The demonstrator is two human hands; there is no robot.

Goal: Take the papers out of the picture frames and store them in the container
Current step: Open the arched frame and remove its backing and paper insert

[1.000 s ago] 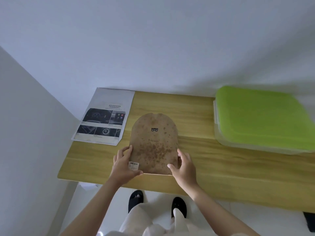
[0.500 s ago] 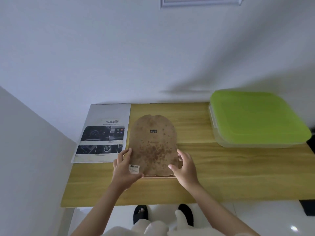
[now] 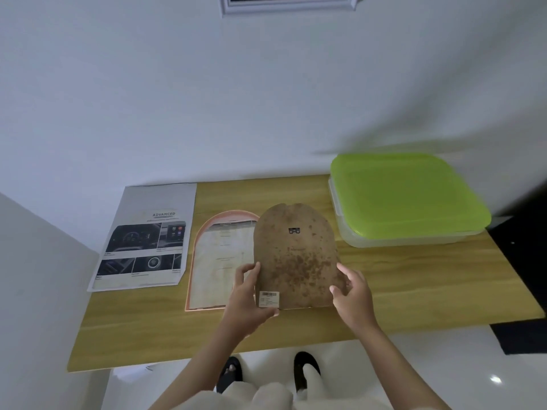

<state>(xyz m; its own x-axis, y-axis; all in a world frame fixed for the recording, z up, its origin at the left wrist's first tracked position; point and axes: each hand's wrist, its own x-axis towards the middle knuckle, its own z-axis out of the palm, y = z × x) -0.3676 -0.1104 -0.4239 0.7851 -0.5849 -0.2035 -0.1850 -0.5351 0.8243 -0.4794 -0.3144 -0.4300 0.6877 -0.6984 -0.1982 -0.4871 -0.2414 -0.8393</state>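
Note:
An arched brown backing board (image 3: 296,258), stained and with a barcode sticker at its lower left, is lifted off to the right of an arched pink-rimmed picture frame (image 3: 195,261). The frame lies face down on the wooden table (image 3: 414,282), and a pale printed paper (image 3: 222,261) shows inside it. My left hand (image 3: 248,297) grips the board's lower left edge, and my right hand (image 3: 352,291) holds its lower right edge. A clear container with a green lid (image 3: 405,193), closed, sits at the table's back right. A printed car leaflet (image 3: 148,238) lies at the back left.
A white-framed picture (image 3: 287,4) hangs on the wall above. A dark object (image 3: 524,261) stands past the table's right edge. My feet in black sandals show on the floor below the table's front edge.
Both hands have lifted the backing board and shifted it right, uncovering the frame and the paper in it. The view has tilted up, showing more of the wall.

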